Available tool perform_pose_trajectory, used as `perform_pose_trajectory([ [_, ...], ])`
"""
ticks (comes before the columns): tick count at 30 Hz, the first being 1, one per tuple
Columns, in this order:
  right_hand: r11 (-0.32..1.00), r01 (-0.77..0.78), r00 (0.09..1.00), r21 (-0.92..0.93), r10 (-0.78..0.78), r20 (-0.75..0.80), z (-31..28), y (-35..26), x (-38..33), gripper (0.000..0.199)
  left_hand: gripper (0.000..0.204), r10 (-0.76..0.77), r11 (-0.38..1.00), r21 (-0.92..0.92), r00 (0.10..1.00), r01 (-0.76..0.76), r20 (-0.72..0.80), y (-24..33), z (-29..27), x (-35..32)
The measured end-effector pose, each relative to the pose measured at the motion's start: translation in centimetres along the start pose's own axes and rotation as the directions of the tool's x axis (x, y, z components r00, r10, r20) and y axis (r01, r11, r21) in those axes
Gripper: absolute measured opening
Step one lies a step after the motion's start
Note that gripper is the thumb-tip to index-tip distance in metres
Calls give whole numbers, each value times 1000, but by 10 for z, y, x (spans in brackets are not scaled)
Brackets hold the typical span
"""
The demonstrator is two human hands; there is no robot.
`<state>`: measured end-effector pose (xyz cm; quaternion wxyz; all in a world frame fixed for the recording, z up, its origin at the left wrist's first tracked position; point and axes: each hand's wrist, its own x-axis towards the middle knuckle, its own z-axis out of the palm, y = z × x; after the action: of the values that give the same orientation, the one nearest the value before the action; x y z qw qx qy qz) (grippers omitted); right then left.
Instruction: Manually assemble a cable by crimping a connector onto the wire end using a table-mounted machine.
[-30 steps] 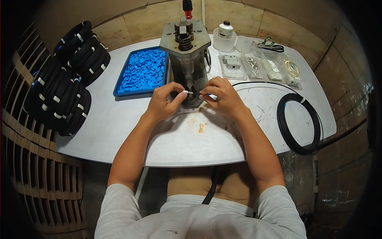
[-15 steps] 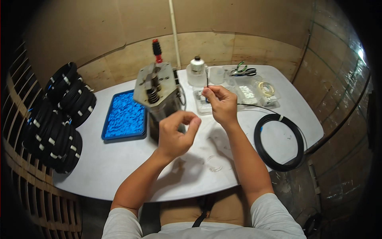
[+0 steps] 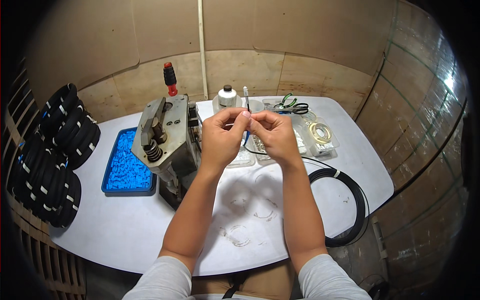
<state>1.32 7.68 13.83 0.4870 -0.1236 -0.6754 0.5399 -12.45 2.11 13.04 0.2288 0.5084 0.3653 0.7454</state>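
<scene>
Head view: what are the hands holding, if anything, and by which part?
The left hand and right hand pinch the black cable between fingertips, just below its pale end fitting, which points up.

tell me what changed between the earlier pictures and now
Both hands have left the metal machine. The right hand raised the cable, its white tip pointing up; the left hand let go, then returned to meet the right at the cable. The camera view shifted too. The blue tray and black coil stayed on the table.
</scene>
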Motion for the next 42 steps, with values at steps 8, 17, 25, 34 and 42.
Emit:
perform_pose_trajectory([
  [8,984,-150,972,-94,164,168,-12,-1,7,18,17,-15,991,136,1000,14,6,0,-8,3],
  [17,980,-198,918,-33,197,344,-19,3,10,16,18,82,951,298,996,-84,21,8,-12,2],
  [25,973,-209,903,98,154,400,-23,5,11,20,20,13,973,232,999,-20,32,16,-7,-3],
  [34,969,-233,912,79,190,364,-17,7,10,17,21,4,985,172,994,-23,109,7,-17,1],
  [42,984,-168,927,63,136,349,-18,11,11,18,21,12,991,128,996,-23,86,11,-16,1],
])
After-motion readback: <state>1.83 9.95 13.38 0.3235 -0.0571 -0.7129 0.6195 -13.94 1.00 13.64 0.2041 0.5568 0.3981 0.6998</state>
